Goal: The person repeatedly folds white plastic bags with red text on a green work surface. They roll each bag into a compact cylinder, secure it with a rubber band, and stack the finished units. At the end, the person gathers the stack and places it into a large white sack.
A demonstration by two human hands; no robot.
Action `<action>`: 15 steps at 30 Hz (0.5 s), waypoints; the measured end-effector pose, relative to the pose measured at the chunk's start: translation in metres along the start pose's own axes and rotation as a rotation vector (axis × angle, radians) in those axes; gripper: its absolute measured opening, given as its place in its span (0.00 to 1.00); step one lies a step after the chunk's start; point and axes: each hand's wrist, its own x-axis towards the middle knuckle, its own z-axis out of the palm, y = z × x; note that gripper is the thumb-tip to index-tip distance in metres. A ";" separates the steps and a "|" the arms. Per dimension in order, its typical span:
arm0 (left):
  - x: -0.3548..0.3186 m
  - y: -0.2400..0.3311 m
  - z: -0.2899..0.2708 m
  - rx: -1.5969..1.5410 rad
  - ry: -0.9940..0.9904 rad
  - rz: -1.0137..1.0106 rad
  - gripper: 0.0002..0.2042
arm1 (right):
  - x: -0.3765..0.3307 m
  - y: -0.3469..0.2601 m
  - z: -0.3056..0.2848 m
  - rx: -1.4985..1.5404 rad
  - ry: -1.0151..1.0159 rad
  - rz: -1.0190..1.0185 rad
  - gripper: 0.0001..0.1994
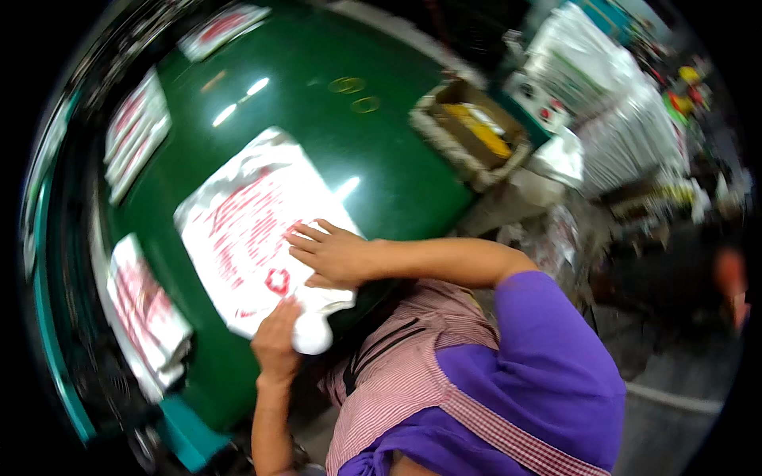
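A stack of white plastic bags with red print [246, 218] lies flat on the dark green table [381, 174]. My right hand [329, 255] rests flat on the stack's near end, fingers spread, its forearm coming from a purple sleeve. My left hand [278, 339] comes up from the lower edge and is closed around the bunched white handle end of the stack [313, 333] at the table's near rim.
More stacks of printed bags lie at the table's left edge [147, 317], farther along it [135, 131] and at the far corner [222, 28]. Two yellowish rubber bands [355, 94] lie on the table. A cardboard box [472, 131] and tall bag piles [603, 87] stand right.
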 end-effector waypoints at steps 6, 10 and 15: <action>0.087 -0.052 -0.004 -0.007 -0.132 -0.413 0.10 | 0.011 -0.011 -0.030 0.234 0.038 -0.061 0.35; 0.064 -0.025 -0.021 0.163 0.099 -0.020 0.24 | 0.003 -0.001 0.000 0.087 0.074 -0.051 0.35; 0.045 -0.014 -0.010 0.179 -0.163 -0.114 0.25 | -0.014 -0.029 0.001 0.320 0.396 -0.204 0.31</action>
